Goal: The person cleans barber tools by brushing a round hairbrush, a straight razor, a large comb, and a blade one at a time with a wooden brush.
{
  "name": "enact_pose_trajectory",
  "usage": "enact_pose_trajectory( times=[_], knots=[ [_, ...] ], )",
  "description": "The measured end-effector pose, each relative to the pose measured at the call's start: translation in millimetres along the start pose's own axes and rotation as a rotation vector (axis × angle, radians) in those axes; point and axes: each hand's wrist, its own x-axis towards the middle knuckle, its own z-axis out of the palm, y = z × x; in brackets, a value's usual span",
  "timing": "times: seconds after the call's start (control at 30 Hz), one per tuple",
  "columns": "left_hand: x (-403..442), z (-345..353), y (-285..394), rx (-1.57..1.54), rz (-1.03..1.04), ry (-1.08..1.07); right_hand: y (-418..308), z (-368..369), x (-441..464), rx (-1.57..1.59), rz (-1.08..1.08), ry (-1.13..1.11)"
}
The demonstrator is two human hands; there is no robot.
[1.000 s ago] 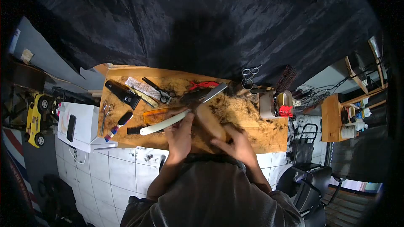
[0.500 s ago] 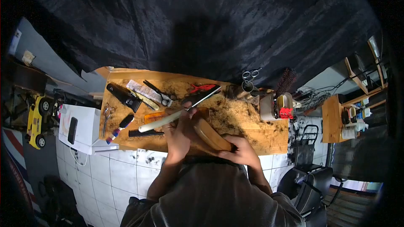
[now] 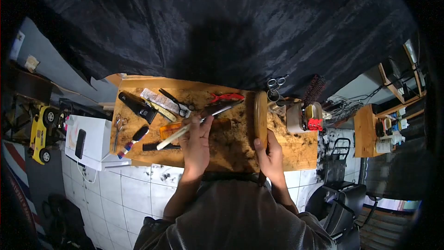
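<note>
An open razor (image 3: pixel 171 140) with a pale handle and a metal blade is held above the surface (image 3: pixel 296 150), slanting up to the right. The left hand (image 3: pixel 196 146) grips it near the middle, fingers closed around it. The right hand (image 3: pixel 269 155) holds a long wooden tool (image 3: pixel 260 115) nearly upright in view, the thumb along its lower part. Behind the razor lie an orange comb (image 3: pixel 221 124) and, nearer the person, a black comb (image 3: pixel 155 147). A red object (image 3: pixel 227 96) lies beyond the blade.

Farther left are a black clipper (image 3: pixel 138 106), 2 pairs of scissors (image 3: pixel 119 132) and a small brush (image 3: pixel 133 142). To the right, a metal cup (image 3: pixel 276 105) stands beside a container (image 3: pixel 294 120). Dark hair clippings (image 3: pixel 277 122) are scattered over the wood. A phone (image 3: pixel 80 143) rests on a white box (image 3: pixel 99 134) at far left.
</note>
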Motion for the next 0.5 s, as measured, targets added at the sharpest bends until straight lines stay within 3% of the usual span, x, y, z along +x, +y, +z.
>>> enact_pose_trajectory(
  times=[0.07,0.27,0.47,0.5],
  knots=[
    [1,-1,1,-0.033,-0.015,0.058,-2,1,-3,0.039,0.109,-0.04],
    [3,-8,-3,-0.117,-0.099,0.094,0,11,2,-0.211,-0.372,0.107],
    [1,-5,-3,-0.052,-0.119,0.117,-10,9,3,0.02,0.041,0.117],
    [-1,-3,-3,-0.014,-0.132,0.144,-5,11,4,-0.019,-0.019,0.114]
  ],
)
